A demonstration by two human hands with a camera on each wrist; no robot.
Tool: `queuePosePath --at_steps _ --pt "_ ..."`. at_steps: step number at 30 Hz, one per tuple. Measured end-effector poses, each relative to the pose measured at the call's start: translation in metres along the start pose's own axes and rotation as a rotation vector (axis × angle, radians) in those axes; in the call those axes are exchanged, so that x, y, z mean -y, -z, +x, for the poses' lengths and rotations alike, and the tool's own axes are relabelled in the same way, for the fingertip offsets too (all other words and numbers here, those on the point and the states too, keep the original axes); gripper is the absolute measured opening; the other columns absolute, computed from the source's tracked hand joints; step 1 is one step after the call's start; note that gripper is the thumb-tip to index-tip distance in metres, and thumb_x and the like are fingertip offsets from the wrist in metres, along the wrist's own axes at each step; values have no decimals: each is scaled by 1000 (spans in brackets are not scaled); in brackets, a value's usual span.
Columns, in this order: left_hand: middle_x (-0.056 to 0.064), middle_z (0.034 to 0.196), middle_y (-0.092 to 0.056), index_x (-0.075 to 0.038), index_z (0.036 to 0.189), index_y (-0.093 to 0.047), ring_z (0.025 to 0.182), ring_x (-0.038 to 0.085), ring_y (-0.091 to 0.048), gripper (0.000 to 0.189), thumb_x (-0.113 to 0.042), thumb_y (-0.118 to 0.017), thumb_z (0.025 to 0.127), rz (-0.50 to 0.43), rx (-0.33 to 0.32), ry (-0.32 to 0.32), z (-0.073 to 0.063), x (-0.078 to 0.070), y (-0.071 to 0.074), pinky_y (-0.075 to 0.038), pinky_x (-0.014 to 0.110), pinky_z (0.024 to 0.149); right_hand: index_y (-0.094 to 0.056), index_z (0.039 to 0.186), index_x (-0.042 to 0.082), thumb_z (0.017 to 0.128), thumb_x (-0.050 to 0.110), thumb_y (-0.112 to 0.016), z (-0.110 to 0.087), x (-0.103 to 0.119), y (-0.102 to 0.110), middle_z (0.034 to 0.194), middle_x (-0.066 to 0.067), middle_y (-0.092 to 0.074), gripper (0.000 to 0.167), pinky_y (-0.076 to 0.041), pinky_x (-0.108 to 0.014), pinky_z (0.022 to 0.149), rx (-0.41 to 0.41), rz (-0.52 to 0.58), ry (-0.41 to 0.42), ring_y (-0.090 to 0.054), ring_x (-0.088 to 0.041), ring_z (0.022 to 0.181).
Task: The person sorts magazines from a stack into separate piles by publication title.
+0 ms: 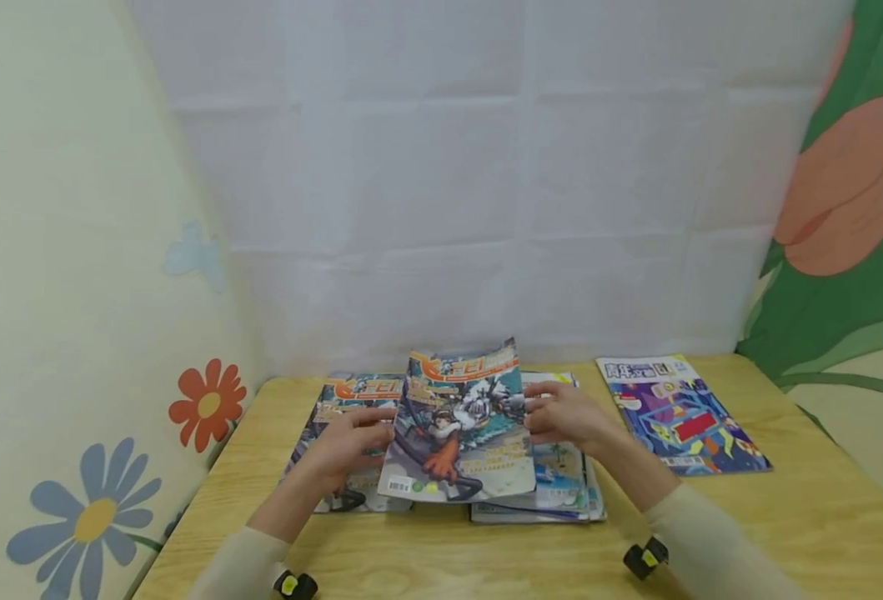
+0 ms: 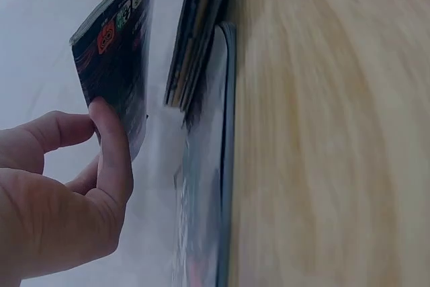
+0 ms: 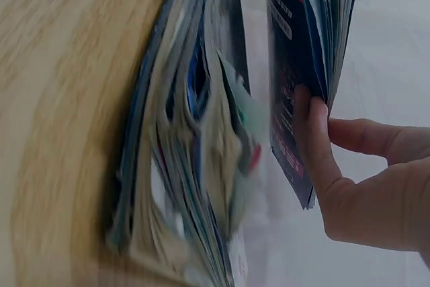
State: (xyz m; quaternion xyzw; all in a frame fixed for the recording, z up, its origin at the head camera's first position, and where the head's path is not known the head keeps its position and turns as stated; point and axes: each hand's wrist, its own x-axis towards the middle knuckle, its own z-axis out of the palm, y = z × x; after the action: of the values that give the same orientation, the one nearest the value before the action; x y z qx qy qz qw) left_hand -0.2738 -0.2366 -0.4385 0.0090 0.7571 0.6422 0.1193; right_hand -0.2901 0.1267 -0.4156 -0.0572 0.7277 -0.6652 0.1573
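Between my two hands a magazine [image 1: 464, 433] with an orange title and a cartoon cover is held up by its side edges. My left hand [image 1: 354, 442] pinches its left edge; in the left wrist view the thumb and fingers [image 2: 114, 159] grip that edge. On the other side, my right hand [image 1: 564, 417] pinches the right edge, and the right wrist view shows the fingers [image 3: 312, 132] against the dark back cover. Below on the left lies a magazine with a similar cover [image 1: 336, 392]. A pile of magazines [image 1: 561, 479] lies below on the right, partly hidden.
Off to the right, a purple magazine [image 1: 684, 417] lies flat on the wooden table [image 1: 441, 554]. White cloth [image 1: 441, 183] hangs behind the table's far edge. Painted walls with flowers [image 1: 208, 404] stand at both sides.
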Motion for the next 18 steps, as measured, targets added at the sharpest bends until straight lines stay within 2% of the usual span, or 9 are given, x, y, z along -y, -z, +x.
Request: queuePosePath --at_steps 3,6,9,14,18 --pt "26 144 -48 2 145 -52 113 33 -61 47 -9 -62 100 -7 -50 8 -1 6 11 -56 48 89 -47 142 -7 89 -9 -64 8 -1 -15 137 -32 -52 56 -60 -48 80 -6 25 -13 -69 -34 100" --pt "23 137 -52 1 145 -53 94 24 -60 48 -7 -62 99 2 -86 27 -3 11 21 -57 41 78 -48 141 -8 88 -10 -65 17 -4 -29 133 -30 -57 56 -59 -48 80 6 47 -15 -69 -34 98" --pt "21 131 -56 2 145 -53 86 20 -60 48 -10 -62 100 45 -116 37 -6 14 32 -56 37 71 -47 141 -8 88 -11 -65 24 -7 -42 128 -28 -59 57 -60 -46 79 20 75 -18 -70 -33 95" --pt "20 126 -62 3 143 -53 94 24 -65 47 -16 -61 102 105 -150 49 -10 16 50 -59 41 74 -49 140 -6 86 -13 -65 33 -7 -63 125 -25 -60 57 -61 -44 77 26 115 -36 -70 -28 88" --pt "19 124 -63 4 143 -52 94 24 -64 48 -13 -60 100 169 -156 39 -14 15 66 -59 41 76 -50 136 -7 84 -15 -64 39 -6 -82 122 -25 -60 54 -61 -42 75 41 124 -34 -70 -27 84"
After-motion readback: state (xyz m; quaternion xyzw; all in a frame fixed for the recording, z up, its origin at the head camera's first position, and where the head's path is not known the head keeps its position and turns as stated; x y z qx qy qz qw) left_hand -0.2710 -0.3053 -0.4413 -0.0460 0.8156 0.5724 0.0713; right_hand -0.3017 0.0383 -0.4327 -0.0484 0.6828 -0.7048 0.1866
